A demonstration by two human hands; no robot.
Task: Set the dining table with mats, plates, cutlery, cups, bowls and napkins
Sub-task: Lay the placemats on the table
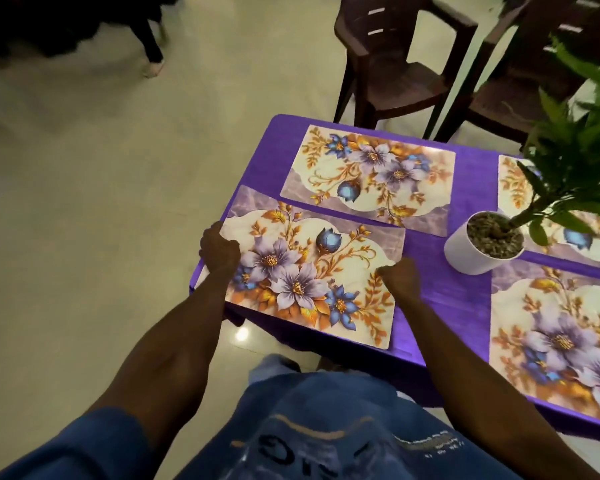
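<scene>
I see my left hand (219,249) and right hand (400,277) each gripping the floral mat (312,271) left of the potted plant (482,242); my shirt's print is unreadable.

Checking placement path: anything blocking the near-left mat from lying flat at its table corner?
Nothing visible does. The near-left mat lies on bare purple tablecloth, held at both ends by the left hand and right hand. The potted plant stands apart, to its right.

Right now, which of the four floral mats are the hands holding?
The near-left mat, at the table's corner. The left hand grips its left edge, the right hand its right edge; the other three lie untouched.
</scene>
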